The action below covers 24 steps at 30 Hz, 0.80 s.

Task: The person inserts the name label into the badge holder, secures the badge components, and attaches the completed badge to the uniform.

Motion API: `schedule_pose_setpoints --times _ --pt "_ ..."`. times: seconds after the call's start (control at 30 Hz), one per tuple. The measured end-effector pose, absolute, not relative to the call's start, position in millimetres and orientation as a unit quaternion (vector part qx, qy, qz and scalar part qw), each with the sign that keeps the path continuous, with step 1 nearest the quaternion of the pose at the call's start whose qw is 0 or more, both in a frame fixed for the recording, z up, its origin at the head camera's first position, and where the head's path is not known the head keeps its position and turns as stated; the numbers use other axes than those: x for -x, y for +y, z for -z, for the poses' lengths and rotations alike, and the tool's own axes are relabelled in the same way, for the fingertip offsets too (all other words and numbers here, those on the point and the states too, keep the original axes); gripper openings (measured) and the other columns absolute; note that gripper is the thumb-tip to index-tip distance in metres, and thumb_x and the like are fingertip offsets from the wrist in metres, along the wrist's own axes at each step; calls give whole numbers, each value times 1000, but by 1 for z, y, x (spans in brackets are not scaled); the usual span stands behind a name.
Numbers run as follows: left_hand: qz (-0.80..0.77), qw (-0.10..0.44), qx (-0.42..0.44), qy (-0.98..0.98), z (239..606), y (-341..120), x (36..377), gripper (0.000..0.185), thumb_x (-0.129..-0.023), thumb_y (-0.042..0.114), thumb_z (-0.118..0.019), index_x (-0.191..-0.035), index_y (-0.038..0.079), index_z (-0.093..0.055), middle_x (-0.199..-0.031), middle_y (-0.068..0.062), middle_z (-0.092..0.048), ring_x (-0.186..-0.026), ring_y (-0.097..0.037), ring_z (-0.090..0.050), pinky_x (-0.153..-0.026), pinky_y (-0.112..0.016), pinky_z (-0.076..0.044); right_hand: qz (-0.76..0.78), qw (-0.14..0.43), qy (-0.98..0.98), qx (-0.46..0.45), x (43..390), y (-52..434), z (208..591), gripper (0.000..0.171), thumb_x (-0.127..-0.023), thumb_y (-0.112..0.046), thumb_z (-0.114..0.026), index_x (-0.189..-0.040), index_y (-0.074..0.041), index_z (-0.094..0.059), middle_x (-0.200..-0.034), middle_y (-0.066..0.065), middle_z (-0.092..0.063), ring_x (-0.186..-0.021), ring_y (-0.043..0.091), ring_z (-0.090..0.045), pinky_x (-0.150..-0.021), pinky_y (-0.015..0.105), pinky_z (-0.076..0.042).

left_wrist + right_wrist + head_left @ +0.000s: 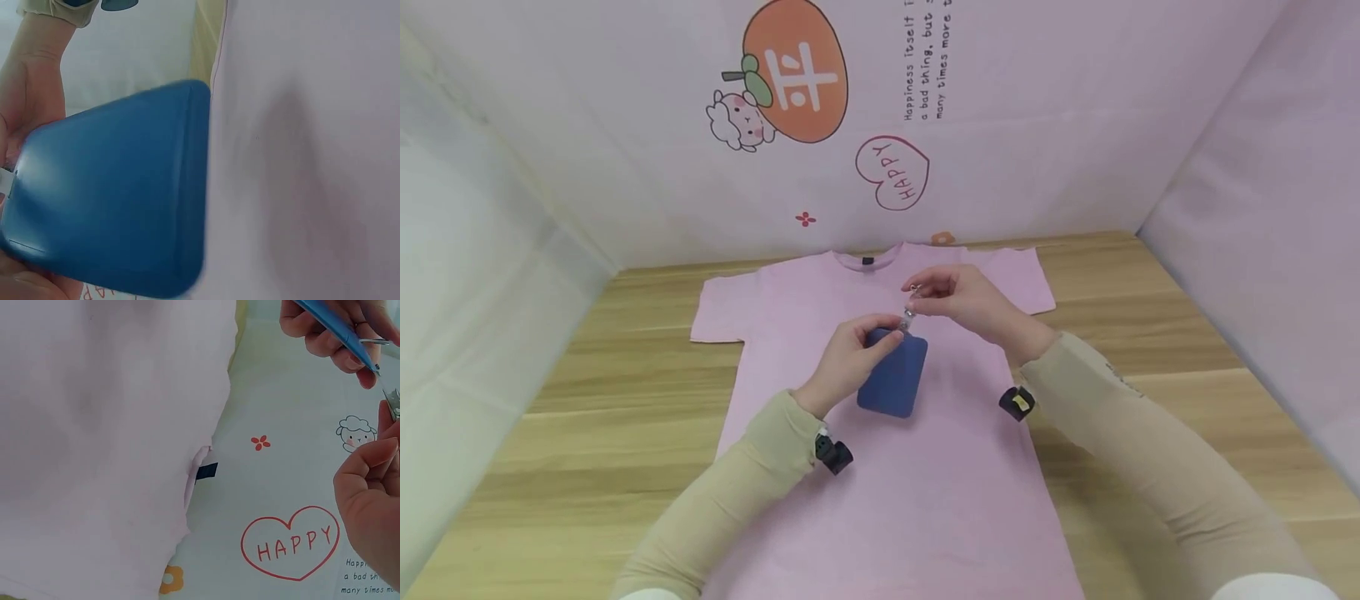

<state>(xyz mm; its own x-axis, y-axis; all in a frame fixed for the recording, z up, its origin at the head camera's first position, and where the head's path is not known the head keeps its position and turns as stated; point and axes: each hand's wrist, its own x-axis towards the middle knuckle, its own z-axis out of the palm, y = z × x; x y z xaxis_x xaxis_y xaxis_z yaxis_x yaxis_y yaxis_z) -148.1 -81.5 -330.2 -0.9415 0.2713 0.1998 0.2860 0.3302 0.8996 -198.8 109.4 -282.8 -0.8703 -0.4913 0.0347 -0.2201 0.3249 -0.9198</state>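
Note:
A blue badge holder [892, 377] hangs above the pink T-shirt [887, 492], tilted a little. At its top edge my left hand [852, 360] pinches it between thumb and fingers. A small metal clip on a clear strap [908, 315] comes off that top edge, and my right hand [973, 302] pinches its upper end. In the left wrist view the holder's broad blue face [112, 194] hides most of the left fingers. The right wrist view shows the holder edge-on, with the clip [392, 403] by the right fingertips, partly cut off by the frame.
The T-shirt lies spread on a wood-grain table [587, 417], its collar [867, 262] towards the back. A printed white cloth [1022, 125] rises behind the table, with plain cloth at both sides. A dark wrist camera [1017, 403] sits below the right sleeve.

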Motion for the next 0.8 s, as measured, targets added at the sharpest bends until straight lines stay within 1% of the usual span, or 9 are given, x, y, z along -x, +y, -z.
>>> schedule_pose_setpoints --times 0.1,0.13,0.23,0.37,0.53,0.8 --pt "540 0 164 -825 331 -80 149 27 -93 14 -59 -115 -1 -65 -107 -14 -70 -105 -23 -62 -93 -36 -49 512 115 816 243 199 110 282 28 -88 -6 -64 -115 3 -63 -83 2 -66 -78 10 -59 -75 23 -51" --pt "538 -1 162 -827 331 -79 150 27 -93 16 -59 -114 0 -66 -105 -13 -71 -103 -22 -62 -92 -34 -49 504 112 819 250 199 110 281 27 -88 -6 -64 -115 2 -63 -83 6 -67 -77 10 -58 -75 25 -51" --pt "537 3 159 -828 330 -77 151 24 -93 18 -60 -109 1 -68 -101 -13 -71 -97 -21 -63 -86 -30 -50 483 103 830 259 200 111 280 26 -89 -8 -64 -113 0 -65 -85 10 -67 -74 11 -58 -72 26 -50" --pt "548 7 154 -822 329 -75 153 22 -93 19 -61 -102 0 -69 -97 -13 -72 -92 -20 -62 -80 -24 -48 472 106 837 257 201 111 279 25 -89 -9 -64 -113 -2 -66 -87 6 -66 -76 12 -58 -72 25 -50" --pt "559 21 146 -816 331 -75 155 19 -91 17 -63 -97 0 -70 -90 -13 -72 -87 -18 -63 -75 -21 -47 496 134 821 250 202 113 280 27 -92 -11 -61 -117 0 -63 -94 5 -64 -81 14 -58 -77 26 -50" --pt "555 31 149 -818 332 -78 154 18 -89 15 -66 -95 -1 -71 -91 -14 -72 -88 -20 -64 -77 -23 -48 516 159 804 249 203 113 283 29 -91 -9 -60 -118 2 -61 -91 0 -62 -83 11 -59 -82 25 -51"
